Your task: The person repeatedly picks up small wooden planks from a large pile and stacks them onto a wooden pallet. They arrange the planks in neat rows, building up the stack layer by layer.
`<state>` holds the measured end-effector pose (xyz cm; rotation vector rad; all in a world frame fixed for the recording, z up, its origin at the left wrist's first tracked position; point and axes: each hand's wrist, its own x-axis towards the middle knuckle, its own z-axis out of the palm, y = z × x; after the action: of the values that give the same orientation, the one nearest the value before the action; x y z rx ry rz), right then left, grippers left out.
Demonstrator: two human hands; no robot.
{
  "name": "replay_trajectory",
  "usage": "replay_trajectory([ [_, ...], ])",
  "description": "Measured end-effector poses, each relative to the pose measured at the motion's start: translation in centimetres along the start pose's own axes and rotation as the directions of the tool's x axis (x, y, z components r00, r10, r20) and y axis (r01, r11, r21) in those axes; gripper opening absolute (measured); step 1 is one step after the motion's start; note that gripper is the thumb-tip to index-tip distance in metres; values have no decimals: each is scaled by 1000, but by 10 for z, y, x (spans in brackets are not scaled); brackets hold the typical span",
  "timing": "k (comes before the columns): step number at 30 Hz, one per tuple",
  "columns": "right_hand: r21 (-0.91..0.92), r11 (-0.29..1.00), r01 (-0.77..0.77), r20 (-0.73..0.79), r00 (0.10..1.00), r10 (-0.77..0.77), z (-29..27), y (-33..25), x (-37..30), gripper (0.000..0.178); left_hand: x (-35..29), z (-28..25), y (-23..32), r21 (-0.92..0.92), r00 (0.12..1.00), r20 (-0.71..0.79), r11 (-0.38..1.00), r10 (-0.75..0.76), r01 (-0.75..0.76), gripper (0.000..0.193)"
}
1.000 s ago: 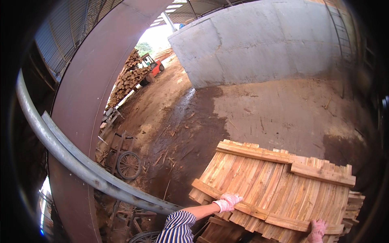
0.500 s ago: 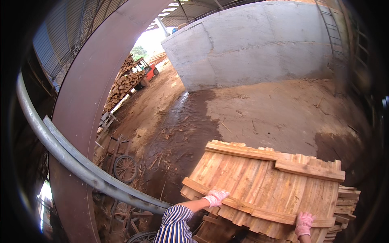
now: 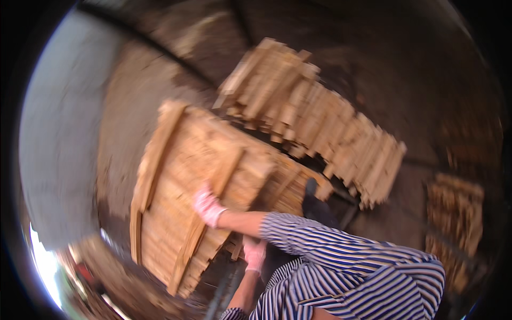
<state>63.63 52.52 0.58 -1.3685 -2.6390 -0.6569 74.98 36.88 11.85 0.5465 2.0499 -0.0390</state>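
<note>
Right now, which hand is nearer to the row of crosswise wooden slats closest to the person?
Right. The right hand is on that row of slats; the left hand is apart from it, off the boards' ragged ends.

Timber stack (image 3: 169, 226): pale orange-brown sawn wood, left of the view's centre, its top layer facing up.
Slats: narrow, laid side by side in one flat layer; motion blur softens the joints, so single pieces are hard to tell apart.
Slat ends: uneven, stepping in and out along the lower right edge.
Near crosspiece (image 3: 221, 173): a long strip lying across the slats, slanting from upper right to lower left.
Far crosspiece (image 3: 154, 160): along the left edge, seemingly two boards set end to end.
</note>
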Motion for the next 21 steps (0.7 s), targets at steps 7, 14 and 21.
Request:
replay_trajectory([
  [7, 500, -835, 229, 155, 925, 346, -19, 81, -68, 47, 94, 137, 62, -128, 820, 319, 879, 476, -460, 60],
  [14, 476, -34, -879, 704, 357, 614, 167, 301, -331, 52, 245, 271, 105, -81, 782, 586, 976, 210, -201, 51],
  [21, -98, -539, -837, 961, -221, 168, 370, 241, -473, 79, 529, 373, 107, -226, 772, 575, 960, 270, -167, 73],
])
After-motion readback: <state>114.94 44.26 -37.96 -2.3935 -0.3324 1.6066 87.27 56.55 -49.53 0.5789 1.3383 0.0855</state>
